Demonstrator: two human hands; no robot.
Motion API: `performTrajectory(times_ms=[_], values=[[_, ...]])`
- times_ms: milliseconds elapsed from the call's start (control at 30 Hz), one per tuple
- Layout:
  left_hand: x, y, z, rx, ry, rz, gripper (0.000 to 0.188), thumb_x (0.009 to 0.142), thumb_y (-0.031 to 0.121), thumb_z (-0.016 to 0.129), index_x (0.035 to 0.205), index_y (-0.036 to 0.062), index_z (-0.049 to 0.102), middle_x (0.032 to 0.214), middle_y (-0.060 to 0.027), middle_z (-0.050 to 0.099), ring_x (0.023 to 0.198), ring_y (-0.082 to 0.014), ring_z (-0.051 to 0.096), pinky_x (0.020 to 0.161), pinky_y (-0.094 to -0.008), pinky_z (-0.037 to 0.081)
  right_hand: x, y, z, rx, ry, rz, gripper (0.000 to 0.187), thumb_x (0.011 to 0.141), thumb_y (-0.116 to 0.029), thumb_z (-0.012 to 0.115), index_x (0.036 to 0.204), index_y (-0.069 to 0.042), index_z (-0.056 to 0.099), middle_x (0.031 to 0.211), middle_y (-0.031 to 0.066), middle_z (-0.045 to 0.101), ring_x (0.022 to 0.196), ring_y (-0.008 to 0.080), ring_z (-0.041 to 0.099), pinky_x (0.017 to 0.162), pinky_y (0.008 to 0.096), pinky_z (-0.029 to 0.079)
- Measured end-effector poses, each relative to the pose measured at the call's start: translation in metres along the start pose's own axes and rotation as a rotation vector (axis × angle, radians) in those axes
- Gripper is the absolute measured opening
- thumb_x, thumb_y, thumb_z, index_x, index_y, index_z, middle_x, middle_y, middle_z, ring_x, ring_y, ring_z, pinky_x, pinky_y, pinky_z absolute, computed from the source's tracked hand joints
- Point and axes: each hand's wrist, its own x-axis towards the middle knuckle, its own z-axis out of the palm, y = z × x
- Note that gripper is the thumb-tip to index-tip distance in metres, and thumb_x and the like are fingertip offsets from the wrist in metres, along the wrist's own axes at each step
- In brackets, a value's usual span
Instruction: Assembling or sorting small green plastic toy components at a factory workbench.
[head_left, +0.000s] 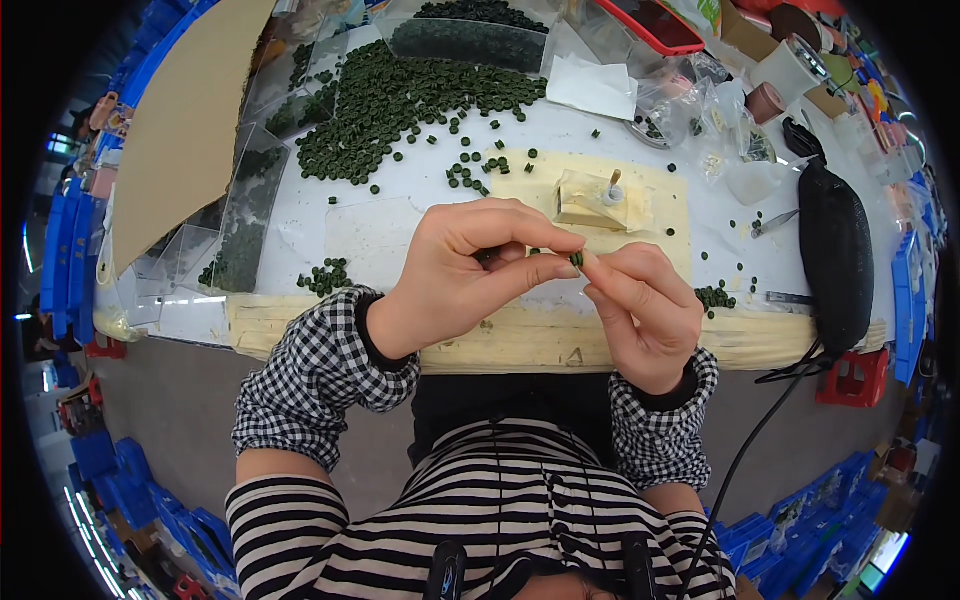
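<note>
Over the near part of the table, my left hand [465,270] pinches a small dark green grooved wheel [576,259] between thumb and forefinger. The fingertips of my right hand [648,312] are closed on the same wheel from the other side, its remaining fingers curled. Just beyond my hands stands a pale taped block [585,205] with a short upright peg [613,186]. A large heap of similar green wheels [375,110] spreads over the far left of the table. Smaller piles lie near the front edge, one at the left [325,277] and one at the right [715,298].
Clear plastic trays [250,215] holding green wheels stand at the left beside a cardboard sheet [185,120]. A phone in a red case [655,22] and white paper [592,87] lie at the back. On the right are plastic bags [700,115] and a long black cloth-like bundle [835,255].
</note>
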Motion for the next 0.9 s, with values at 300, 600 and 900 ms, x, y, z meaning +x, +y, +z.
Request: performTrajectory(times_ms=[300,600,900], values=[[-0.0001,-0.0026,0.0037,0.121,0.062,0.133,0.019,0.072,-0.006,0.075,0.089,0.0015,0.07,0.08,-0.0049,0.065,0.053,-0.0024,0.043,0.047,-0.0171,0.031,0.0008,-0.002,0.0017,-0.034,0.033,0.009,0.033,0.07,0.005,0.072,0.102,-0.003,0.071,0.082,0.0059,0.064,0.066,0.0187,0.056,0.062,0.0286,0.043],[0.0002,-0.0049,0.0037,0.134,0.059,0.152,0.019,0.072,-0.005,0.076,0.088,0.0021,0.069,0.079,-0.0036,0.065,0.05,-0.0011,0.038,0.044,-0.0171,0.028,0.0009,-0.0013,0.0018,-0.042,0.028,-0.002,0.033,0.07,0.005,0.072,0.102,-0.003,0.07,0.083,0.0057,0.065,0.065,0.0185,0.055,0.061,0.0282,0.042],[0.0001,-0.0045,0.0038,0.172,0.038,0.198,0.022,0.071,-0.005,0.075,0.09,0.0033,0.069,0.08,-0.0035,0.065,0.048,-0.0003,0.036,0.043,-0.0162,0.026,0.0004,-0.0009,0.0015,-0.034,0.026,-0.011,0.033,0.07,0.005,0.072,0.102,-0.003,0.071,0.082,0.006,0.065,0.066,0.0191,0.056,0.062,0.0294,0.043]])
